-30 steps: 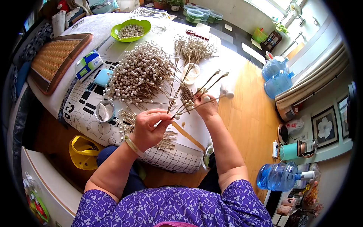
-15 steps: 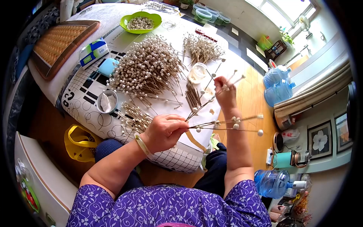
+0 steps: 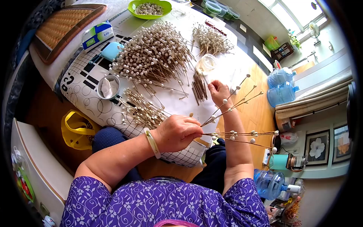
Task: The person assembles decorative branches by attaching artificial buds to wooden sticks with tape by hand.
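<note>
My left hand [image 3: 177,132] is closed round the lower ends of several thin brown stems [image 3: 242,134] with white buds, which fan out to the right. Just behind the stems is my right hand [image 3: 220,92], with thumb and fingertips pressed together; whatever it may hold is too small to make out. A large pile of budded stems [image 3: 153,53] lies beyond my hands, and a smaller bunch [image 3: 141,109] lies beside my left wrist. Short brown sticks [image 3: 199,87] lie near an open clear jar [image 3: 208,62]. Another bunch [image 3: 211,39] lies behind the jar.
A green bowl of white buds [image 3: 166,8] stands at the back. On the left are a tissue pack [image 3: 97,36], a blue case [image 3: 112,51] and a round tin [image 3: 100,90]. A yellow bag [image 3: 67,130] is below the table edge [image 3: 75,102]; water bottles stand at right.
My left hand has moved right with the stems, which now spread rightward. My right hand has come off the sticks, gone out to the buds and come back toward the stems. The view has shifted.
</note>
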Motion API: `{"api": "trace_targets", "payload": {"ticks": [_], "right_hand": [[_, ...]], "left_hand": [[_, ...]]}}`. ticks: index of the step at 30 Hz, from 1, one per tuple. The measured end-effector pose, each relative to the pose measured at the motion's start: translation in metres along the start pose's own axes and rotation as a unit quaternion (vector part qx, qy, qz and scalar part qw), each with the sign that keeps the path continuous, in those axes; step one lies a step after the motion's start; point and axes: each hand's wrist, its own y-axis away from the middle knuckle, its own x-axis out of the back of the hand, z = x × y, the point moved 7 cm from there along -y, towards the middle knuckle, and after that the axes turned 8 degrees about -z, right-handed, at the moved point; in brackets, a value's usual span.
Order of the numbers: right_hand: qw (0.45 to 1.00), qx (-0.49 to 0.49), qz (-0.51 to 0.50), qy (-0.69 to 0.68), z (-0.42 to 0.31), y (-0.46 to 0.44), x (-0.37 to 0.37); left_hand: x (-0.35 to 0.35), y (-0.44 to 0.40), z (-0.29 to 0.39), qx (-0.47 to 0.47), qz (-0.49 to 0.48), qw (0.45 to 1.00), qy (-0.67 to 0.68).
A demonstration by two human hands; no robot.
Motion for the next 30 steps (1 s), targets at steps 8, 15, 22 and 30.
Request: {"api": "trace_targets", "payload": {"ticks": [8,15,22,30], "right_hand": [[0.966,-0.040,0.047,0.250,-0.002,0.013,0.003],[0.974,0.024,0.027,0.225,-0.029,0.015,-0.008],[0.967,-0.025,-0.005,0.254,-0.017,0.004,-0.021],[0.982,0.002,0.016,0.187,-0.030,0.010,-0.009]], "left_hand": [[-0.003,0.001,0.002,-0.015,-0.001,1.000,0.002],[-0.005,0.001,0.001,-0.012,-0.018,1.000,0.004],[-0.007,0.002,-0.001,-0.014,-0.024,1.000,-0.001],[-0.006,0.001,0.001,-0.021,-0.018,1.000,0.005]]}}
